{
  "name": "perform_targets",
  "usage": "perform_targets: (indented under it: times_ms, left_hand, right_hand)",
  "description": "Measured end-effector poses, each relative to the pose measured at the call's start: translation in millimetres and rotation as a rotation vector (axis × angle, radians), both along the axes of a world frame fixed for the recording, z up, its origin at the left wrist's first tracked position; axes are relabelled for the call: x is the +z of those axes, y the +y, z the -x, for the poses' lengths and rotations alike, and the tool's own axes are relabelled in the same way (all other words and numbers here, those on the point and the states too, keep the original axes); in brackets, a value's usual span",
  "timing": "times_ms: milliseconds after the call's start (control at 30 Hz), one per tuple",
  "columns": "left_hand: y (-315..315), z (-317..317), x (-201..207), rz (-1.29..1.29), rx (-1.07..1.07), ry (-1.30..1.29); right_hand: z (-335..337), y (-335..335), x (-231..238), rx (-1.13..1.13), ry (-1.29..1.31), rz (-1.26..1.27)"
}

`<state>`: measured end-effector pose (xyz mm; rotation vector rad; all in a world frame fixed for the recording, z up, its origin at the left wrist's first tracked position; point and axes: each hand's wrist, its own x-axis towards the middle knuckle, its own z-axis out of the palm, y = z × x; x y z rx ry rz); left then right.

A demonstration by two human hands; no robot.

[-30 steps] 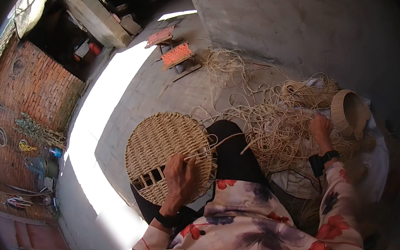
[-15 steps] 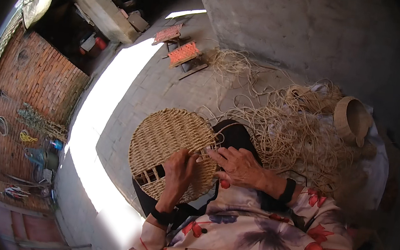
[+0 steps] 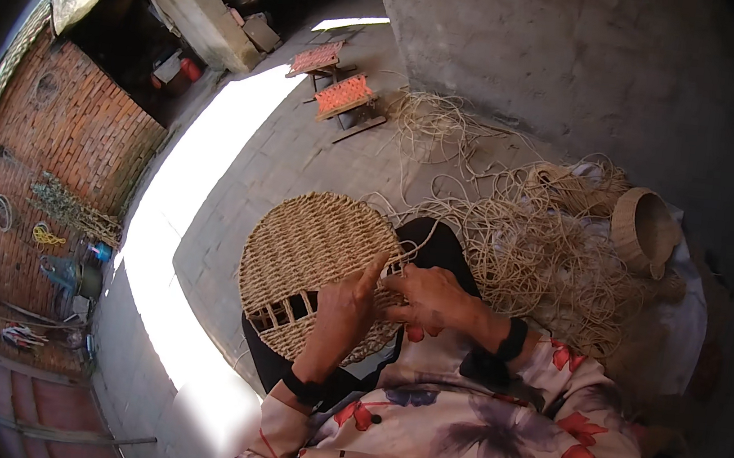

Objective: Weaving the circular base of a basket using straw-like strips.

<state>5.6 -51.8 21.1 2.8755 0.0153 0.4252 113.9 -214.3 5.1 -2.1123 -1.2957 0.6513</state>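
A round panel (image 3: 316,237) woven from tan straw cord rests on my lap. An unwoven gap (image 3: 285,312) with bare cross strands runs across its lower part, dark underneath. Over the right part of this gap is my left hand (image 3: 347,310), its index finger pointing up and the others curled against the weave. My right hand (image 3: 433,298) is bent at the panel's right edge, fingertips close to the left hand's; what they pinch is hidden. A thin cord (image 3: 419,246) loops from the panel's upper right edge toward the pile.
To the right, a tangled heap of straw cord (image 3: 555,250) spreads over a white cloth (image 3: 691,311). A small woven basket (image 3: 643,231) lies tipped on it. Two stools with red woven seats (image 3: 344,95) stand ahead. A grey wall (image 3: 585,64) rises behind the heap; a brick wall (image 3: 80,124) is left.
My left hand has moved up and right along the gap, its index finger now raised. The right hand's fingers have curled in beside it. The view has shifted slightly.
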Motion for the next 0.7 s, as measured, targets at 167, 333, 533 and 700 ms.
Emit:
perform_targets:
  times_ms: [167,333,533,700]
  left_hand:
    - [-4,-5,-10,0.12,0.026,0.132]
    - [3,-6,-17,0.511,0.12,0.103]
    - [-2,-2,-13,0.504,0.136,0.006]
    - [-9,12,-24,0.566,0.278,-0.067]
  right_hand:
    - [-8,5,-6,0.044,0.025,-0.035]
    - [-12,5,-20,-0.164,-0.106,-0.351]
    - [-54,18,-18,-0.282,-0.488,-0.385]
    - [-66,24,-26,-0.093,-0.478,-0.394]
